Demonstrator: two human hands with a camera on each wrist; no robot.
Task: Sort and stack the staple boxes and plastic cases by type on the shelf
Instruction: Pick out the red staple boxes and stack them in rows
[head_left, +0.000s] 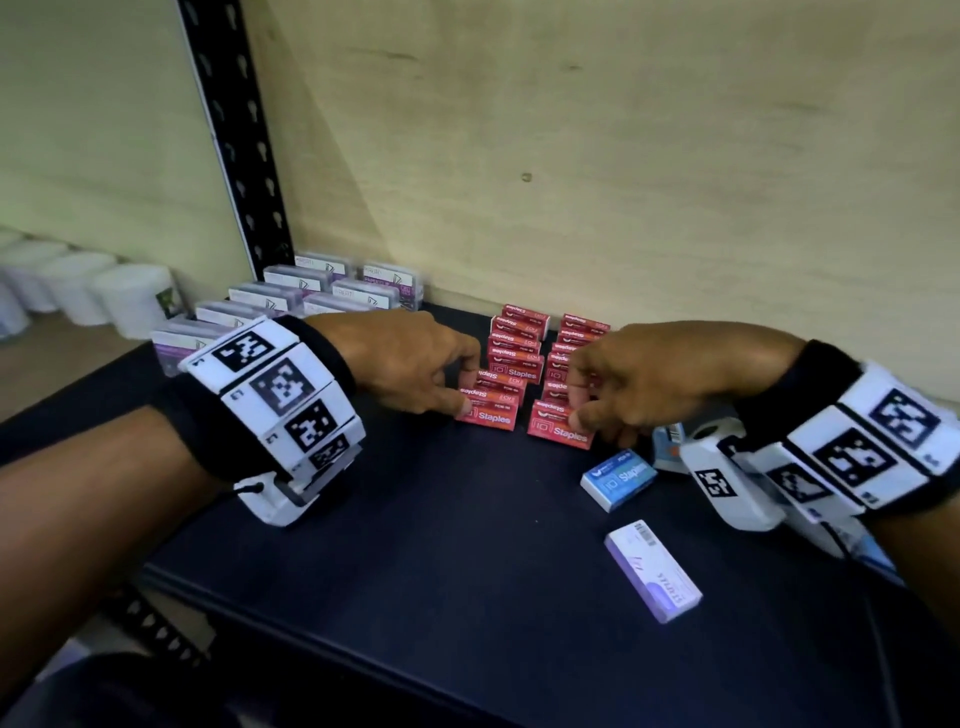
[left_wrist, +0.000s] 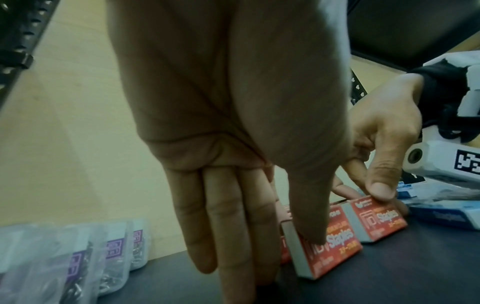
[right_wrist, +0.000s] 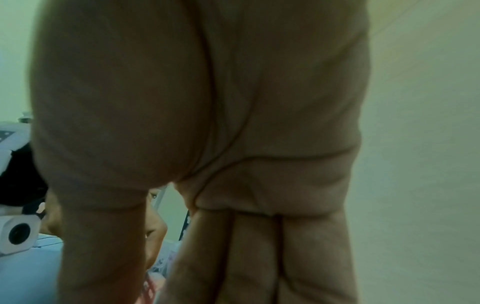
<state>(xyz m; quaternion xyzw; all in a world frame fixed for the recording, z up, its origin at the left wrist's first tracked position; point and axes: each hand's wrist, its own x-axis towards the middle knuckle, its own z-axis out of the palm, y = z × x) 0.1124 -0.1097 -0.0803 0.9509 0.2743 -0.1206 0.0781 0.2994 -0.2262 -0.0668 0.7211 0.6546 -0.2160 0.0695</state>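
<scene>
Red staple boxes (head_left: 517, 358) stand in two rows running back to the wall on the dark shelf (head_left: 415, 545). My left hand (head_left: 467, 384) pinches the front red box (head_left: 488, 415) of the left row, thumb on its printed face (left_wrist: 335, 244). My right hand (head_left: 579, 397) pinches the front red box (head_left: 558, 431) of the right row, thumb on its top edge (left_wrist: 376, 218). A blue staple box (head_left: 618, 478) and a lilac box (head_left: 652, 569) lie loose in front. Clear plastic cases (head_left: 311, 291) are lined up at the back left. The right wrist view is filled by the palm.
A black slotted upright (head_left: 234, 145) rises behind the cases, and a wooden back wall (head_left: 623, 156) closes the shelf. White tubs (head_left: 78, 286) stand on a neighbouring shelf to the left. More blue boxes (head_left: 670, 447) lie under my right wrist.
</scene>
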